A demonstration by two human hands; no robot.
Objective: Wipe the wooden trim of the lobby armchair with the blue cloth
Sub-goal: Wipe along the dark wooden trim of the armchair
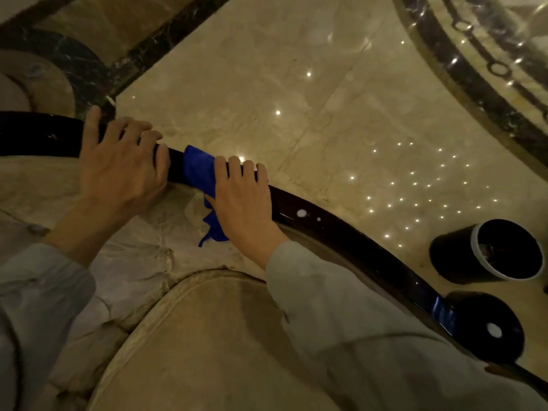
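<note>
Looking down from the head camera, we've got the dark glossy wooden trim [341, 232] curving along the top of the beige armchair [207, 336]. Our left hand [124, 170] grips the trim, fingers curled over its far edge. Just beside it, our right hand [246, 200] presses the blue cloth [197, 170] onto the trim, fingers hooked over the top, a loose end of cloth hanging down the upholstery. A black bin [489, 253] stands on the marble floor [296, 99] behind.

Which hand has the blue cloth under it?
The right hand. It presses the blue cloth onto the dark wooden trim, while the left hand grips the bare trim beside it.
</note>
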